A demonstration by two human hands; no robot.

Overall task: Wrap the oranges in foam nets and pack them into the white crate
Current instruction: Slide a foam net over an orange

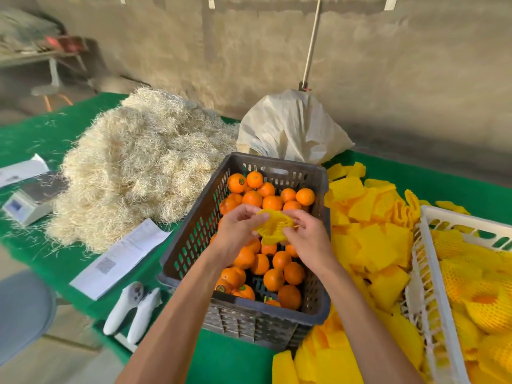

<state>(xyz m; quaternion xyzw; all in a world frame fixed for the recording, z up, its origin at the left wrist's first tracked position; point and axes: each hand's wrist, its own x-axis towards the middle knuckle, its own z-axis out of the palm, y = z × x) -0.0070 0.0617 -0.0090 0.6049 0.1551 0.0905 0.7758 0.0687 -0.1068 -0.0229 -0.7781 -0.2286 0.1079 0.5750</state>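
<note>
Warm, low sunlight falls from the left, brightening the straw pile [133, 167] and the concrete wall [388, 65]. The far left background is soft and blurred. Wide-angle distortion bends the white crate [424, 273] and table edges. The yellow foam nets [371, 245] look oversaturated, losing detail.

Oranges [273, 278] fill the open-topped dark crate [191, 239], reachable from above; a straw heap [138, 173] crowds its left wall, a white sack [291, 128] its far end, loose foam nets [371, 245] the strip between it and the white crate [432, 275], itself open above
</note>
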